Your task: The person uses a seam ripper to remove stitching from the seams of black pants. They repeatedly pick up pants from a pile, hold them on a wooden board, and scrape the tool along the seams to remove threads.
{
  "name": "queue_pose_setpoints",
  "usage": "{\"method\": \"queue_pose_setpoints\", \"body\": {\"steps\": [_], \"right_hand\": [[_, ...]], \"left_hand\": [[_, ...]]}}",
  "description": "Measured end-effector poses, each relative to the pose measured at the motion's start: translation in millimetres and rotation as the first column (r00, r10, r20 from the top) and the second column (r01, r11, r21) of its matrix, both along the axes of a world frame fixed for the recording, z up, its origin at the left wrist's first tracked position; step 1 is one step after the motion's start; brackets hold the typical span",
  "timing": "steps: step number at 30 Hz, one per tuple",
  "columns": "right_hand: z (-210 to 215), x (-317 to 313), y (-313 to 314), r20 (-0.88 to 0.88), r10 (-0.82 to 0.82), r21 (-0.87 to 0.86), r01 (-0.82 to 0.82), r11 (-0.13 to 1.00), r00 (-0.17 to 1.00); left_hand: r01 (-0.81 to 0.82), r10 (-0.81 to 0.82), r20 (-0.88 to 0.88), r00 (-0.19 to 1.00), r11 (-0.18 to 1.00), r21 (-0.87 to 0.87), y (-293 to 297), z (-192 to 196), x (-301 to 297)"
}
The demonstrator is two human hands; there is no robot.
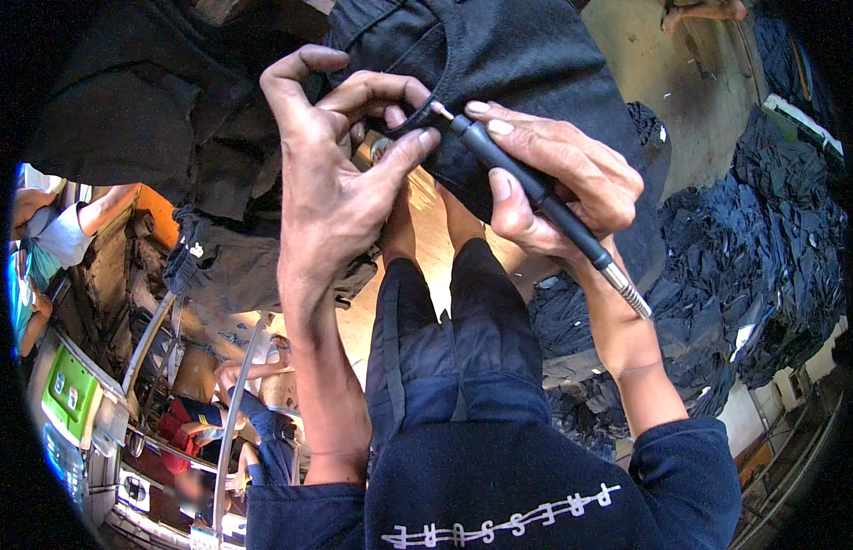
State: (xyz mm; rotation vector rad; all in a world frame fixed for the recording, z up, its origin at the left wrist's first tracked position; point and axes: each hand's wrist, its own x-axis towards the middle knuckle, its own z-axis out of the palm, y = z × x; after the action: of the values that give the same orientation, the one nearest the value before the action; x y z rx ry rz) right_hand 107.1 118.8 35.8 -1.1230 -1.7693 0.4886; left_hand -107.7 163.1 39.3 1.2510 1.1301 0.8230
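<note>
Dark denim trousers (pixel 536 57) hang in front of me, with stitched seams near the top. My left hand (pixel 330 179) pinches a fabric edge of them between thumb and bent fingers, while its index finger curls free above. In my right hand (pixel 573 174) is a slim black rotary tool handpiece (pixel 522 174), gripped like a pen. Its small pale tip (pixel 438 108) is at the fabric edge beside my left fingertips; whether it touches cannot be made out. A metal spring sleeve (pixel 628 289) forms the rear end of the handpiece.
A large heap of dark garments (pixel 747 266) covers the right side. More dark cloth (pixel 124 119) lies at the upper left. Other people (pixel 252 431) are at the lower left, near metal poles (pixel 238 403) and a green tray (pixel 71 385). A bare foot (pixel 706 13) shows at the top right.
</note>
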Motion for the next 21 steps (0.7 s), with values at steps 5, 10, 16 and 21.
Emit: {"method": "queue_pose_setpoints", "body": {"steps": [5,10,16,21], "right_hand": [[-2.0,-1.8,1.3,-0.026,-0.034,0.015,0.035,0.999,0.999],[-3.9,-3.2,2.2,-0.043,-0.093,0.023,0.094,0.995,0.995],[-4.1,-2.1,1.9,-0.043,-0.112,0.006,0.112,0.994,0.993],[-2.5,-0.8,0.4,-0.047,-0.082,-0.014,0.081,0.997,0.996]], "left_hand": [[0.008,-0.008,-0.019,1.0,0.999,0.033,-0.8,-2.6,-0.2],[0.031,-0.031,0.0,1.0,0.999,0.03,-1.8,-3.1,-1.4],[0.034,-0.033,-0.019,0.999,0.998,0.049,-2.5,-5.5,-1.0],[0.017,-0.014,-0.05,0.999,0.998,0.058,-4.9,-6.4,-0.4]]}}
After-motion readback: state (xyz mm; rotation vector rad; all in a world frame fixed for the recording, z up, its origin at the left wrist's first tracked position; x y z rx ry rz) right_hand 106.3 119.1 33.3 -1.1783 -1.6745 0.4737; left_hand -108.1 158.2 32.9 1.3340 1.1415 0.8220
